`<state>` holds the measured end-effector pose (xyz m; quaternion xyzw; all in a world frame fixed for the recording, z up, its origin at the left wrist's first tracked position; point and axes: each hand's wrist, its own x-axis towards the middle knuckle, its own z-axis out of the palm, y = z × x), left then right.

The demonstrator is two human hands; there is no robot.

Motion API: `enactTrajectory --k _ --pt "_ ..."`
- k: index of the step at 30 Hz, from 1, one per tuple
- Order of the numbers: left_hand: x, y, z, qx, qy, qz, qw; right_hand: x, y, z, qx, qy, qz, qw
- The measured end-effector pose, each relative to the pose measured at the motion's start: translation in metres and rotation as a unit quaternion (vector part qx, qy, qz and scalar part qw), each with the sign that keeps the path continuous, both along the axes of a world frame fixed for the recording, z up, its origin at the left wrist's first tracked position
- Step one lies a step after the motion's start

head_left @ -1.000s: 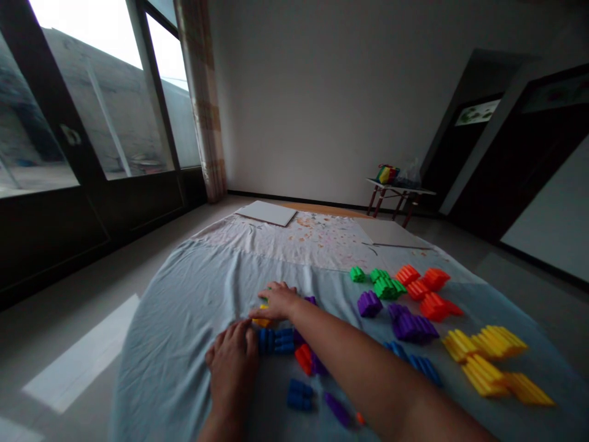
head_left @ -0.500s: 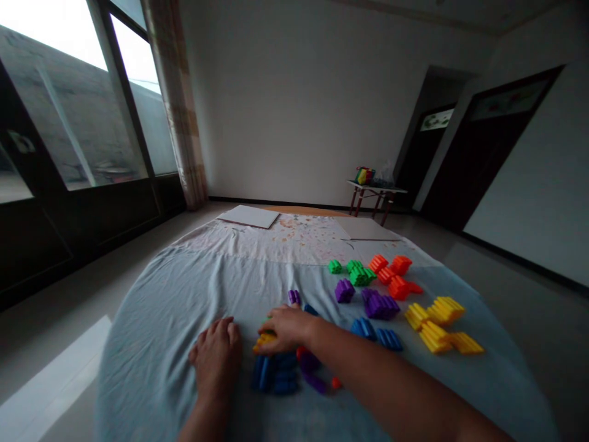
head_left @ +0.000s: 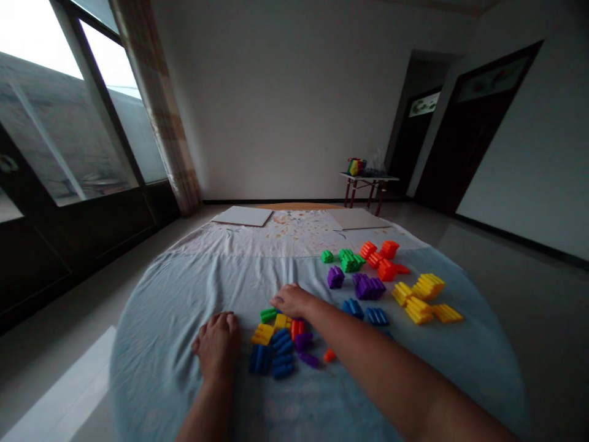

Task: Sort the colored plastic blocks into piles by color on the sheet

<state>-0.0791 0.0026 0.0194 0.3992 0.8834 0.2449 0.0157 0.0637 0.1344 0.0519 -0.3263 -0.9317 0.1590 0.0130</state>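
Note:
My left hand point(head_left: 217, 345) lies on the blue cloth, fingers loosely stretched out with nothing in them. To its right is a cluster of ridged plastic building blocks: a green block point(head_left: 268, 315), a yellow block point(head_left: 263, 334), blue blocks point(head_left: 282, 366), a red block point(head_left: 297, 329) and a purple block point(head_left: 304, 342). Just beyond the cluster, my right hand point(head_left: 291, 299) bends down to the cloth with its fingers drawn together. It covers the place where a small purple block lay, and whatever its fingertips hold is hidden.
Blocks lie sorted by colour at the right: green point(head_left: 350, 260), orange-red point(head_left: 386, 269), purple point(head_left: 368, 286), blue point(head_left: 377, 316) and yellow point(head_left: 418, 310). Two flat boards, one left point(head_left: 243, 215) and one right point(head_left: 359, 218), rest at the table's far end. A small side table point(head_left: 368, 178) stands behind.
My right hand has left the yellow block in the cluster and moved away from me, to where the small purple block lay. My left hand stays on the cloth. The view has shifted slightly.

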Motion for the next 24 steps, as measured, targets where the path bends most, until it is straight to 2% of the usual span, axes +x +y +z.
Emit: enactTrajectory --k 3,7,9,13,18,20,24 --pt "0.0 0.001 0.001 -0.003 -0.004 0.004 1.0 0.016 -0.014 0.011 -0.009 0.03 0.016 0.999" --pt "-0.002 0.002 0.0 -0.006 -0.011 0.001 1.0 0.05 -0.038 0.015 0.024 0.188 -0.009 0.982" --pt "-0.004 0.003 -0.002 -0.007 -0.012 0.002 1.0 0.065 -0.054 0.005 0.046 0.237 -0.036 0.97" --pt "-0.009 0.006 -0.005 -0.013 -0.01 0.008 1.0 0.082 -0.082 -0.025 0.079 0.22 -0.091 0.968" --pt "-0.013 0.007 -0.006 -0.019 -0.011 0.005 1.0 0.082 -0.09 -0.048 0.065 0.216 -0.159 0.961" --pt "-0.014 0.007 -0.006 -0.017 -0.014 0.008 1.0 0.078 -0.088 -0.051 0.045 0.228 -0.161 0.959" --pt "-0.016 0.007 -0.006 -0.003 -0.022 0.013 1.0 0.069 -0.085 -0.055 0.016 0.288 -0.106 0.952"
